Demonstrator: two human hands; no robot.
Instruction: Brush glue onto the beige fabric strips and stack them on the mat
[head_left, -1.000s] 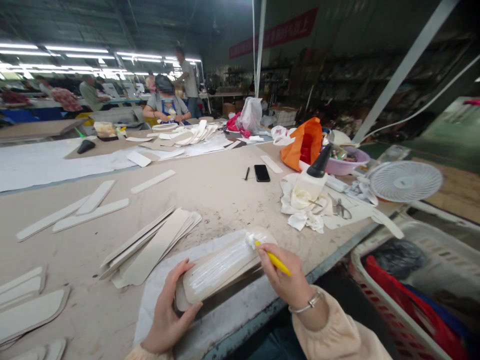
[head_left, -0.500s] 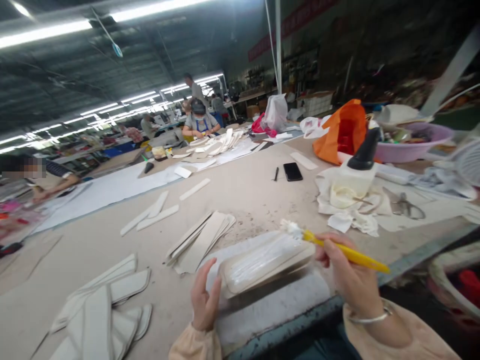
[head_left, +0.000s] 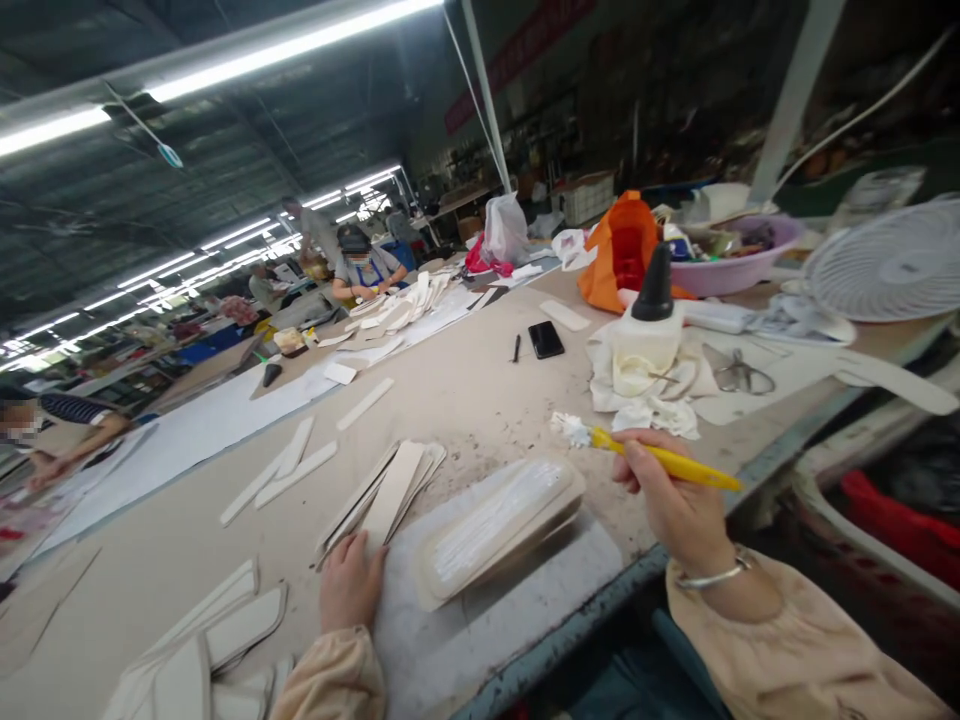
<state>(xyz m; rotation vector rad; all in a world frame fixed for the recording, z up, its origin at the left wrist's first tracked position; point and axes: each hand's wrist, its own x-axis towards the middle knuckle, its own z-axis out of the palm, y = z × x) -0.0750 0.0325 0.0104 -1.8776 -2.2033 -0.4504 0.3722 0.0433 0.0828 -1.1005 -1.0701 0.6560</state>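
Note:
My right hand (head_left: 675, 500) is closed round the yellow handle of a glue brush (head_left: 667, 462), its white bristles clotted with paste and held up off the table. Below and left of the bristles lies a stack of long rounded beige panels (head_left: 499, 530), the top one streaked with wet, shiny glue. It rests on a pale sheet (head_left: 480, 640). At the near end of a fanned pile of narrow beige strips (head_left: 396, 490), my left hand (head_left: 352, 582) has its fingers closed on the top strip; the fingertips are partly hidden.
A white glue container with a black cone top (head_left: 649, 335) stands beyond my right hand, near scissors (head_left: 739, 372). A phone (head_left: 545, 340) lies mid-table. More panels (head_left: 202, 650) are piled at the lower left. An orange bag (head_left: 619, 250) and a purple basin (head_left: 739, 260) stand behind. Co-workers sit farther off.
My left hand has left the glued panel and moved left to the narrow strips. The brush has lifted off the panel, staying in my right hand. The view has turned right.

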